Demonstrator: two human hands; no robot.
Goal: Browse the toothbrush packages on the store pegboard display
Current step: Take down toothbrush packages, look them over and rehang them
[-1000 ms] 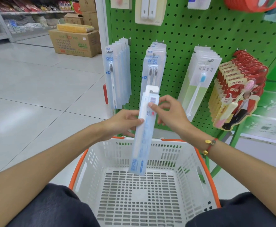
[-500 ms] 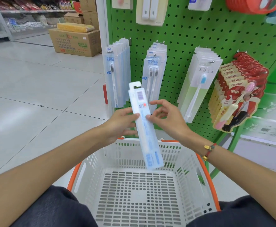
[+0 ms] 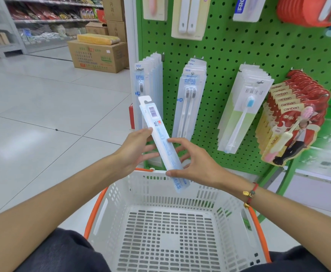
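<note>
Clear pack (image 3: 161, 143) slants top-left to bottom-right, back up; left hand (image 3: 136, 150) grips mid-length, right hand (image 3: 195, 163) pinches lower.

You're facing a bright green pegboard (image 3: 239, 55) dotted with dark holes. The toothbrush package (image 3: 161, 142) you're holding is showing translucent white with pale blue print and a black-striped barcode. The basket (image 3: 180, 193) is showing white slotted walls and an orange rim; the canban packs (image 3: 296, 114) are showing red and cream.
</note>
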